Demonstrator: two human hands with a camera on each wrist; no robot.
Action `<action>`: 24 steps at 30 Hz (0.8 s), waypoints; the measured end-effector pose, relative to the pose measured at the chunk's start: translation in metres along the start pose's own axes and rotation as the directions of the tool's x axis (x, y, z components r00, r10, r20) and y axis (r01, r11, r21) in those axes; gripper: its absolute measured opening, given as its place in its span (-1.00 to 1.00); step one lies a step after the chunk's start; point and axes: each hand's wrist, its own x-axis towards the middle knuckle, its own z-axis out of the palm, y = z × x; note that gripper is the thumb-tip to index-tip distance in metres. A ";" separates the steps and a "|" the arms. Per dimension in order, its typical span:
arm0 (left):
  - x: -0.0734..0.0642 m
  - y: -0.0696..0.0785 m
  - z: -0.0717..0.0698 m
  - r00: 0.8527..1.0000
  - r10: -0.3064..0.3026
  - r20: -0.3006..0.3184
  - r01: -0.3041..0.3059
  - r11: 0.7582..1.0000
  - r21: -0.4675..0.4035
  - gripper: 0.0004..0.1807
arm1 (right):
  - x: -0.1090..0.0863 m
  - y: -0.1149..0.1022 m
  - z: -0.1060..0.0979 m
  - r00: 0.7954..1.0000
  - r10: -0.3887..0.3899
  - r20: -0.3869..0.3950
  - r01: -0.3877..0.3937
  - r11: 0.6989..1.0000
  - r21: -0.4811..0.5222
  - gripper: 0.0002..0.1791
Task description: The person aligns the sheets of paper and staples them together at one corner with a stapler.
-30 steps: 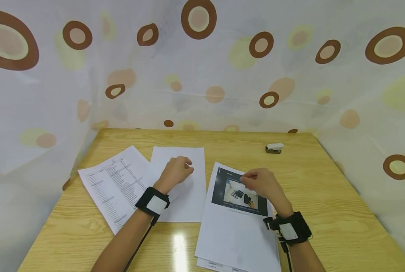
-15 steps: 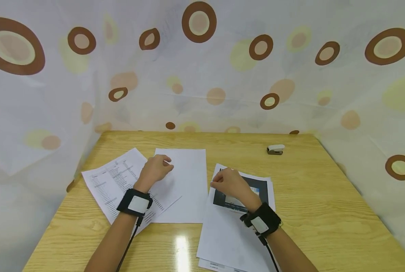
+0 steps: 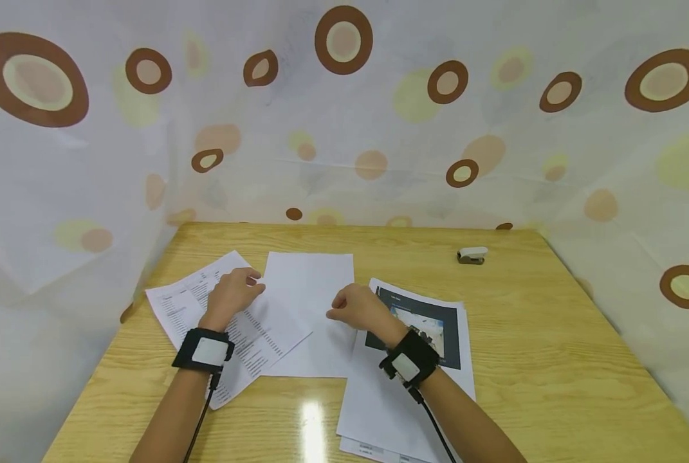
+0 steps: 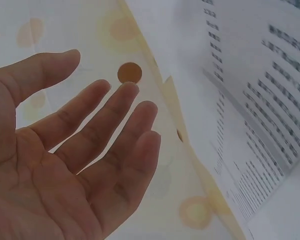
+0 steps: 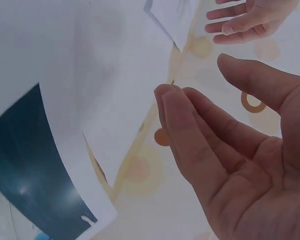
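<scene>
My left hand (image 3: 232, 297) hovers over a sheet printed with columns of text (image 3: 246, 350); in the left wrist view its fingers are loosely bent with nothing between them. Lying partly under that sheet is a blank white sheet (image 3: 321, 354). My right hand (image 3: 360, 308) is over the blank sheet's right edge, beside a stack of paper (image 3: 379, 399) whose top page carries a dark picture (image 3: 451, 328). Thumb and fingers of the right hand stand apart in the right wrist view, holding nothing. The right forearm covers part of the stack.
A small white and grey stapler (image 3: 472, 255) stands at the back right of the wooden table (image 3: 552, 360). A spotted curtain (image 3: 408, 148) hangs behind the table and along both sides. Cables run from both wristbands along the forearms.
Both hands have moved left: the left from the blank sheet to over the printed sheet, the right from the stack's picture to the blank sheet's edge. The papers stay about where they were.
</scene>
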 end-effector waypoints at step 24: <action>-0.025 -0.079 -0.037 0.956 -0.251 -0.153 0.239 0.967 -0.090 -0.38 | 0.033 -0.019 0.044 0.994 0.088 -0.072 -0.088 0.996 -0.006 -0.55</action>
